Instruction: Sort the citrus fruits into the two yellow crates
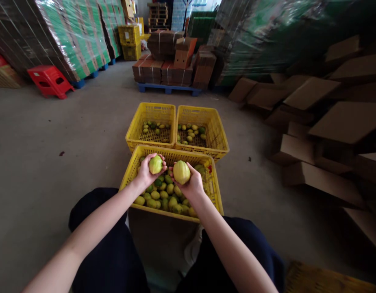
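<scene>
My left hand (146,171) is wrapped round a green-yellow lemon (155,165), held palm up above the near crate. A larger, paler lemon (181,172) rests in my right hand (193,186), its fingers curled under it. The two hands are side by side, a small gap between them. Beneath them stands the near yellow crate (172,215), with many green and yellow lemons (164,195) inside. My forearms hide part of its near side and contents.
Behind it, the left yellow crate (135,126) and the right yellow crate (218,130) each hold some lemons. Flattened cardboard boxes (312,91) lie in a heap on the right. A red stool (50,81) stands at left. Cartons sit on a blue pallet (168,89) ahead.
</scene>
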The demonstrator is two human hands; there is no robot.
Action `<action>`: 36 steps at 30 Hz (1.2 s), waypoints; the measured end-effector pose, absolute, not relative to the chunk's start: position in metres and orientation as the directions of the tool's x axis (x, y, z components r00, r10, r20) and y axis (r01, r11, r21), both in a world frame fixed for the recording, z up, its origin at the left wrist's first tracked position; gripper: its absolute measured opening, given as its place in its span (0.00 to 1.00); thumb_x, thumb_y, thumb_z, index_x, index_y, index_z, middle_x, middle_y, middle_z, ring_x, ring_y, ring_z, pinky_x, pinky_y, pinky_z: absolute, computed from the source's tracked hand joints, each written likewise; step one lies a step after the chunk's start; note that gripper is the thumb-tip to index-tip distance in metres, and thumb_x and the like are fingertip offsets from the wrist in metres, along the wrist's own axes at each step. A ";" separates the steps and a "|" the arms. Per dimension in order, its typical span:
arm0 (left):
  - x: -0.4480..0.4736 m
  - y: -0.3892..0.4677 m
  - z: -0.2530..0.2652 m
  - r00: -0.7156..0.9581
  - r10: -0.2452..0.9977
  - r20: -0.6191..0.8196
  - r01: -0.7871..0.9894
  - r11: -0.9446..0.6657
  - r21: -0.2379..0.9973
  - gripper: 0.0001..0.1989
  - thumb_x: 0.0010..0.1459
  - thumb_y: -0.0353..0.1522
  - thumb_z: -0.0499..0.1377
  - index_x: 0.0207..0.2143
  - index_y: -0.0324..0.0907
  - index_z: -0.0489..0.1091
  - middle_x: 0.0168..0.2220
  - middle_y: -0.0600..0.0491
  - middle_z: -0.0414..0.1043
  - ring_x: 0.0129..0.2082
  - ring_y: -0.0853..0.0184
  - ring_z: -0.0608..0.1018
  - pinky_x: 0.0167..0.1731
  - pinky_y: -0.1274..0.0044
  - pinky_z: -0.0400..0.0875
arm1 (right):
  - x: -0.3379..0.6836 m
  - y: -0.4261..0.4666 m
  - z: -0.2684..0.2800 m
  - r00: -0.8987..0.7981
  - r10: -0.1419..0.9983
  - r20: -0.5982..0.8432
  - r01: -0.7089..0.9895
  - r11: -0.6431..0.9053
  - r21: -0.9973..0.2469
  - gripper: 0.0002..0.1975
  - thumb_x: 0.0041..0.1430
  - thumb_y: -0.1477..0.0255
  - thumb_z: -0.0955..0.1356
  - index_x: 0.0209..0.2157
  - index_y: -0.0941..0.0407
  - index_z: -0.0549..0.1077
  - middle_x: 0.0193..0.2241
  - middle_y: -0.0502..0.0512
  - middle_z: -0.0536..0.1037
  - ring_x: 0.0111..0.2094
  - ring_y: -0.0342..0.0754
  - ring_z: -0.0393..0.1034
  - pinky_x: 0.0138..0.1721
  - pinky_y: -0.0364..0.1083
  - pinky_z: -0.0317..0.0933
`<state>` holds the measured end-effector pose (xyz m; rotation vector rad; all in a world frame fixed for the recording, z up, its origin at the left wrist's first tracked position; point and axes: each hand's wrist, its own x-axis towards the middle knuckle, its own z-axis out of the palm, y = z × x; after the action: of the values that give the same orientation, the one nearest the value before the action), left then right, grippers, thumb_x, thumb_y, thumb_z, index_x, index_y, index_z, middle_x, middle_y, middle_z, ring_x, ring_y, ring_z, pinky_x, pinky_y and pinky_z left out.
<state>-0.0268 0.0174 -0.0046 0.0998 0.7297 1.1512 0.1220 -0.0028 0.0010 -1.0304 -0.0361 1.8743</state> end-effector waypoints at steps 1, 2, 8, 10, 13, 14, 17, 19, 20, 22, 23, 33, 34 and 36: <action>-0.026 0.017 -0.005 0.204 0.860 -0.469 -0.787 0.429 0.444 0.08 0.57 0.29 0.53 0.29 0.36 0.69 0.25 0.52 0.72 0.22 0.70 0.76 0.21 0.78 0.75 | 0.122 -0.003 0.001 -0.185 0.757 -0.627 -0.725 -0.535 -0.433 0.16 0.63 0.68 0.58 0.34 0.60 0.74 0.22 0.58 0.79 0.19 0.48 0.72 0.19 0.44 0.67; -0.026 0.016 -0.005 0.199 0.862 -0.466 -0.779 0.427 0.458 0.07 0.57 0.29 0.53 0.29 0.36 0.70 0.26 0.52 0.72 0.23 0.69 0.77 0.23 0.77 0.76 | 0.121 -0.003 0.001 -0.186 0.760 -0.622 -0.725 -0.534 -0.436 0.15 0.62 0.69 0.58 0.35 0.59 0.73 0.23 0.58 0.80 0.20 0.49 0.73 0.19 0.45 0.67; -0.021 0.014 -0.005 0.177 0.886 -0.428 -0.800 0.383 0.463 0.07 0.57 0.26 0.54 0.35 0.37 0.72 0.34 0.52 0.76 0.36 0.65 0.80 0.44 0.67 0.76 | 0.120 -0.002 0.005 -0.175 0.764 -0.622 -0.720 -0.530 -0.449 0.14 0.62 0.67 0.59 0.35 0.58 0.72 0.20 0.54 0.77 0.19 0.47 0.72 0.18 0.43 0.66; -0.021 0.016 -0.005 0.144 0.898 -0.416 -0.822 0.343 0.455 0.06 0.58 0.26 0.54 0.34 0.38 0.71 0.33 0.53 0.76 0.36 0.66 0.80 0.47 0.64 0.74 | 0.122 -0.003 0.006 -0.161 0.789 -0.593 -0.718 -0.506 -0.478 0.10 0.58 0.69 0.62 0.37 0.58 0.72 0.21 0.53 0.78 0.19 0.47 0.72 0.19 0.42 0.67; -0.023 0.019 -0.005 0.116 0.885 -0.450 -0.857 0.318 0.405 0.08 0.61 0.29 0.53 0.31 0.39 0.70 0.30 0.53 0.75 0.33 0.68 0.79 0.46 0.66 0.75 | 0.124 -0.003 0.007 -0.166 0.815 -0.554 -0.746 -0.472 -0.470 0.10 0.53 0.73 0.63 0.38 0.57 0.72 0.25 0.54 0.79 0.24 0.47 0.74 0.23 0.43 0.70; -0.024 0.020 -0.006 0.125 0.873 -0.472 -0.864 0.330 0.382 0.10 0.62 0.31 0.52 0.30 0.38 0.69 0.29 0.52 0.75 0.32 0.68 0.79 0.43 0.67 0.76 | 0.125 -0.003 0.008 -0.167 0.818 -0.550 -0.764 -0.460 -0.453 0.10 0.53 0.74 0.63 0.38 0.57 0.72 0.25 0.55 0.78 0.26 0.48 0.75 0.25 0.45 0.71; -0.026 0.019 -0.006 0.175 0.844 -0.507 -0.860 0.382 0.340 0.14 0.63 0.34 0.50 0.29 0.37 0.69 0.29 0.48 0.75 0.33 0.63 0.80 0.35 0.70 0.78 | 0.126 -0.001 0.009 -0.179 0.810 -0.558 -0.800 -0.450 -0.396 0.08 0.53 0.74 0.62 0.34 0.58 0.71 0.24 0.55 0.77 0.31 0.50 0.76 0.32 0.49 0.74; -0.026 0.018 -0.006 0.190 0.842 -0.504 -0.851 0.398 0.344 0.13 0.61 0.33 0.50 0.31 0.36 0.70 0.31 0.45 0.76 0.35 0.60 0.80 0.33 0.71 0.78 | 0.126 0.001 0.009 -0.198 0.801 -0.565 -0.801 -0.465 -0.377 0.08 0.55 0.74 0.61 0.34 0.58 0.70 0.24 0.56 0.77 0.31 0.51 0.76 0.32 0.49 0.75; -0.026 0.017 -0.005 0.191 0.846 -0.498 -0.849 0.397 0.348 0.12 0.61 0.32 0.50 0.32 0.36 0.70 0.32 0.43 0.76 0.36 0.59 0.80 0.33 0.71 0.78 | 0.126 0.002 0.009 -0.203 0.795 -0.572 -0.797 -0.473 -0.375 0.08 0.56 0.74 0.61 0.34 0.58 0.70 0.24 0.57 0.77 0.30 0.51 0.76 0.31 0.48 0.74; -0.024 0.016 -0.004 0.192 0.852 -0.488 -0.849 0.394 0.353 0.11 0.61 0.31 0.50 0.34 0.34 0.70 0.34 0.41 0.76 0.38 0.60 0.80 0.35 0.73 0.78 | 0.127 0.003 0.008 -0.203 0.782 -0.590 -0.786 -0.489 -0.378 0.09 0.58 0.72 0.61 0.35 0.59 0.71 0.23 0.57 0.78 0.28 0.51 0.76 0.29 0.47 0.74; -0.023 0.016 -0.003 0.193 0.853 -0.484 -0.849 0.393 0.354 0.11 0.61 0.31 0.50 0.35 0.34 0.70 0.34 0.41 0.76 0.39 0.60 0.80 0.36 0.73 0.78 | 0.128 0.003 0.007 -0.211 0.774 -0.597 -0.773 -0.506 -0.383 0.10 0.59 0.70 0.61 0.35 0.60 0.71 0.22 0.58 0.78 0.28 0.51 0.76 0.27 0.47 0.74; -0.015 0.018 0.001 0.209 0.846 -0.491 -0.833 0.416 0.364 0.13 0.65 0.33 0.49 0.42 0.34 0.69 0.33 0.43 0.75 0.36 0.65 0.80 0.34 0.79 0.78 | 0.128 0.003 0.003 -0.309 0.727 -0.613 -0.632 -0.639 -0.439 0.21 0.64 0.62 0.59 0.33 0.65 0.74 0.21 0.63 0.79 0.19 0.49 0.75 0.21 0.43 0.69; -0.015 0.018 0.001 0.210 0.841 -0.498 -0.831 0.422 0.362 0.14 0.65 0.33 0.48 0.42 0.33 0.69 0.32 0.43 0.75 0.35 0.65 0.80 0.34 0.79 0.78 | 0.128 0.003 0.003 -0.301 0.724 -0.620 -0.623 -0.642 -0.448 0.21 0.64 0.62 0.59 0.33 0.64 0.74 0.21 0.62 0.79 0.19 0.49 0.75 0.21 0.42 0.69; -0.015 0.018 0.001 0.217 0.833 -0.508 -0.827 0.433 0.358 0.13 0.66 0.33 0.48 0.42 0.33 0.69 0.32 0.44 0.75 0.34 0.65 0.80 0.32 0.79 0.78 | 0.128 0.003 0.004 -0.285 0.721 -0.631 -0.610 -0.644 -0.461 0.22 0.64 0.61 0.58 0.33 0.63 0.74 0.20 0.61 0.79 0.19 0.49 0.75 0.21 0.43 0.69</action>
<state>-0.0148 0.0176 0.0014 0.0108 0.7118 1.1501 0.1282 0.0029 0.0040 -1.0773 -0.1632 2.0052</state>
